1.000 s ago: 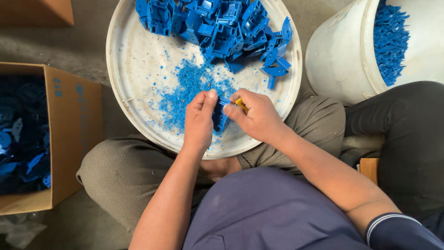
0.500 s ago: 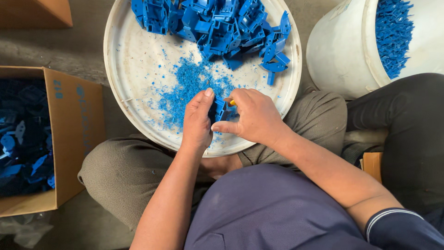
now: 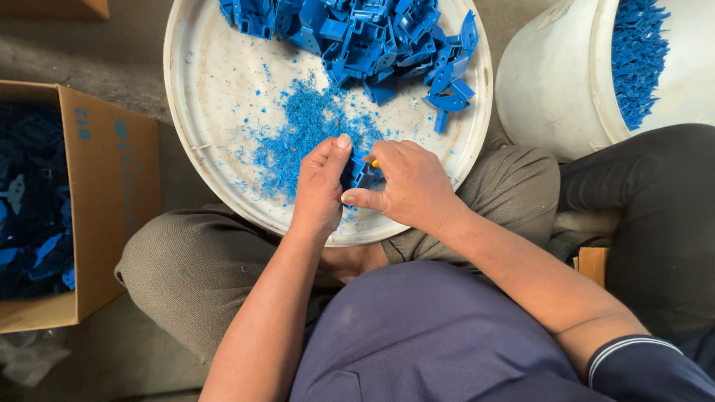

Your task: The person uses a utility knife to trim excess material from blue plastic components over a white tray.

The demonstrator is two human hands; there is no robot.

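Since a second ago your left hand has closed in against your right hand, covering more of the small blue plastic part between them. The yellow tool tip, earlier plain at 12 o'clock of your right hand, now barely shows.

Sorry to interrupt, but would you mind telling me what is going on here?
A seated person holds a small blue plastic part between the left hand and right hand, over a round white tray. A yellow-tipped tool peeks from the right hand. Blue shavings lie on the tray, more parts are piled at its far side, and a box and bucket stand alongside.
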